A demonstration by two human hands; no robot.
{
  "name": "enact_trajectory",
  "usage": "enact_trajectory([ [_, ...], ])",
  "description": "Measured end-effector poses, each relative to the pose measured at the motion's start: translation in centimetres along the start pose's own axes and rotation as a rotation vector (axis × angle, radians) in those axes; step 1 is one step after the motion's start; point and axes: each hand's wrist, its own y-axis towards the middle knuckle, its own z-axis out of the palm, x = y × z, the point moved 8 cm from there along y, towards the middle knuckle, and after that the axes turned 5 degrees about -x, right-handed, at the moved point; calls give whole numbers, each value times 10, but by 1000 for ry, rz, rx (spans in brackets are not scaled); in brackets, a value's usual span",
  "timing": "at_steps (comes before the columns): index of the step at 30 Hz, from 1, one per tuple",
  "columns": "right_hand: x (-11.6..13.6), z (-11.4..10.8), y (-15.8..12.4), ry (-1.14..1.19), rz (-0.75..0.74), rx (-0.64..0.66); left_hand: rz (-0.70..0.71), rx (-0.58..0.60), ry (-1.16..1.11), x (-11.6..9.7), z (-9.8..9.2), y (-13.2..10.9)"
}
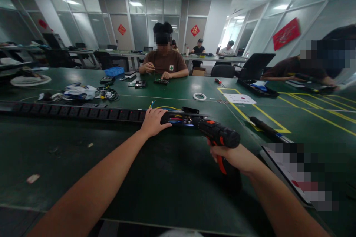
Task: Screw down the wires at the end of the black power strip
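Note:
A long black power strip with a row of sockets lies across the green table. My left hand is closed over it near its right end, fingers over the top and thumb along the near side. Just right of that hand the casing is open, showing coloured wires inside. My right hand grips a black and orange cordless drill by its handle. The drill's nose points left at the strip's open end; whether its tip touches anything I cannot tell.
Behind the strip lie a white ring-shaped roll, tangled cables and a blue basket. A screwdriver-like tool and a clipboard lie to the right. Across the table a person handles small parts; another leans in at right.

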Motion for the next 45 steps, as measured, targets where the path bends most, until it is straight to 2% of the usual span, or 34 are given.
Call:
enact_trajectory([
  [45, -6, -3, 3, 24, 0, -9, -9, 3, -8, 0, 0, 0],
])
